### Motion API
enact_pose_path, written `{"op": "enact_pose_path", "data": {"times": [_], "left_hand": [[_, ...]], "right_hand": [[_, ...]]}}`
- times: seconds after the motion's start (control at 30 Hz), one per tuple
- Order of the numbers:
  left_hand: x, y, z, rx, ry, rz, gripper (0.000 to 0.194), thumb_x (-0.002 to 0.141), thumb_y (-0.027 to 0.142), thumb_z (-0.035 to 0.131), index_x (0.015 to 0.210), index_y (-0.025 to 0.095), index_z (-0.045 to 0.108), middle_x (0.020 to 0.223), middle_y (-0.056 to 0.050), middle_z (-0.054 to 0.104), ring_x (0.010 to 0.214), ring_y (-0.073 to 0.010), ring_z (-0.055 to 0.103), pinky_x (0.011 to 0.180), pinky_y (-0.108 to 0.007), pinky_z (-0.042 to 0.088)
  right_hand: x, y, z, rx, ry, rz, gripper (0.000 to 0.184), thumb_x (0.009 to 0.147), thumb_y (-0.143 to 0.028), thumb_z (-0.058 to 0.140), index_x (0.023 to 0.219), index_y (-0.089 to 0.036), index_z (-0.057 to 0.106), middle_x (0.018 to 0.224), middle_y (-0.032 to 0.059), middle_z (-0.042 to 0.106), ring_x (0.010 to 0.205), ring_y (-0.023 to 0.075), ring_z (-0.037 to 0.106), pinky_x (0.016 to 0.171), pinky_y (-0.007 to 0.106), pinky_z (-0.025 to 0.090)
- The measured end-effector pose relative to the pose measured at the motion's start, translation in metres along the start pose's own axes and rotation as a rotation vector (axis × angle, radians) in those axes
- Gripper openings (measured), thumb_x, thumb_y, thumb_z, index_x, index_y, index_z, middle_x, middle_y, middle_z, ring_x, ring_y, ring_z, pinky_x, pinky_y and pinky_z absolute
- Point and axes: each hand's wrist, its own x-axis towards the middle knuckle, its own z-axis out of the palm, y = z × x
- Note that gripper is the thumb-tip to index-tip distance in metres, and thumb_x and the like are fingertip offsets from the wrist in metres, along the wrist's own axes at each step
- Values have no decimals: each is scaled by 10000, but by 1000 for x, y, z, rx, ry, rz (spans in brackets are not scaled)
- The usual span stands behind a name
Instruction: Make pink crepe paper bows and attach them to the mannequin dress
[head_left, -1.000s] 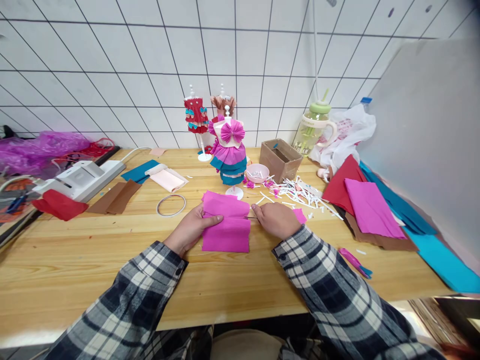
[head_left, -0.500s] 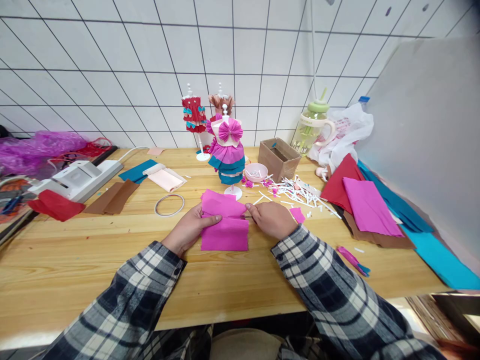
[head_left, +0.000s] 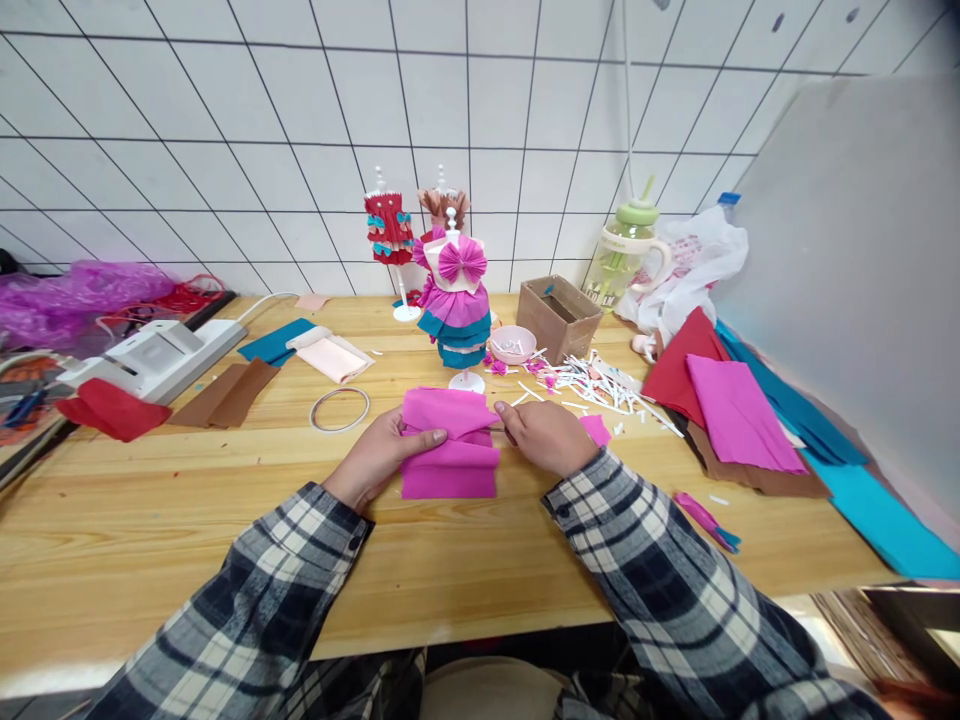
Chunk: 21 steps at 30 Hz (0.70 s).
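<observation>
A sheet of magenta crepe paper [head_left: 450, 475] lies folded on the table in front of me, its upper part raised and creased. My left hand [head_left: 381, 450] grips its left side, thumb on top and fingers underneath. At the right edge, my right hand [head_left: 544, 432] is closed, thumb and index finger pressed together. A thin dark tool [head_left: 493, 430] shows between those fingers and the paper's fold; its kind is unclear. Just behind the paper stands a small dress form [head_left: 454, 310] in a magenta, white and teal paper dress with a bow.
Behind are two more dressed forms, one in red [head_left: 388, 232]. A pink bowl [head_left: 512, 345], cardboard box [head_left: 559, 318] and white paper strips [head_left: 607, 385] lie right of centre. Tape ring [head_left: 339, 411] and power strip [head_left: 157, 360] are left; coloured paper sheets [head_left: 742, 415] are right.
The paper's upper part has shifted slightly and its middle has creased, with the lower layer's edge lifted. My right hand has moved a little right; my left hand stays nearly still.
</observation>
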Motion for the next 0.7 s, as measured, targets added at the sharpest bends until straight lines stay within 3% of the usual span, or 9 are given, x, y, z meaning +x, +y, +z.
{"op": "enact_pose_path", "data": {"times": [0.23, 0.5, 0.7], "left_hand": [[1, 2, 0, -74, 13, 0, 516, 617, 344, 828, 1077, 184, 657, 987, -74, 742, 969, -271, 683, 832, -359, 538], [-2, 2, 2, -89, 6, -36, 444, 648, 363, 808, 1034, 179, 688, 940, -68, 751, 861, -255, 704, 768, -346, 550], [-1, 2, 1, -134, -44, -59, 408, 685, 373, 783, 1036, 177, 715, 894, -71, 759, 845, -269, 707, 771, -361, 544]], "right_hand": [[-1, 1, 0, -32, 63, 48, 728, 972, -562, 89, 938, -207, 724, 949, 107, 719, 860, 216, 650, 698, 289, 404], [-1, 1, 0, -63, 121, 81, 752, 963, -582, 72, 946, -222, 733, 934, 96, 725, 823, 203, 652, 689, 282, 397], [-1, -2, -1, -46, 80, 69, 772, 956, -594, 69, 929, -205, 735, 922, 104, 727, 823, 204, 656, 668, 273, 397]]}}
